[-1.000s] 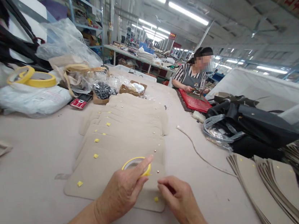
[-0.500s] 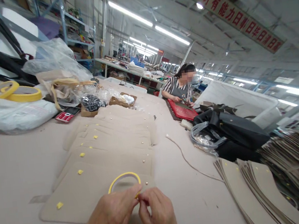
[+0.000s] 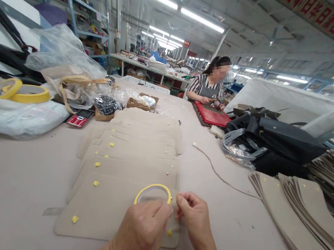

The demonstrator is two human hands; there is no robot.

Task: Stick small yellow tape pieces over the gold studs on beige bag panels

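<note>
My left hand [image 3: 143, 227] is closed around a narrow roll of yellow tape [image 3: 166, 190], its ring standing up above the fingers. Just to the right, my right hand [image 3: 194, 215] has its fingertips pinched together; whatever they hold is too small to make out. Both hands are over the near end of a row of overlapping beige panels [image 3: 118, 204] with rounded corners. Small yellow tape pieces [image 3: 75, 219] dot the panels' left side, and small metal studs [image 3: 167, 173] run along the right. Another yellow piece [image 3: 169, 233] shows on the nearest panel, between my hands.
Larger yellow tape rolls [image 3: 32, 94] lie on a plastic-wrapped bundle at left, near a red calculator [image 3: 79, 118]. A thin cord [image 3: 213, 168], black bags [image 3: 284, 137] and stacked beige panels [image 3: 304, 205] are at right. Across the table a person [image 3: 208, 87] works at a red board [image 3: 211, 114].
My hands were together at the tape roll; the right has drawn away to the right, leaving a gap. The view has shifted a little, and the yellow piece between my hands now shows.
</note>
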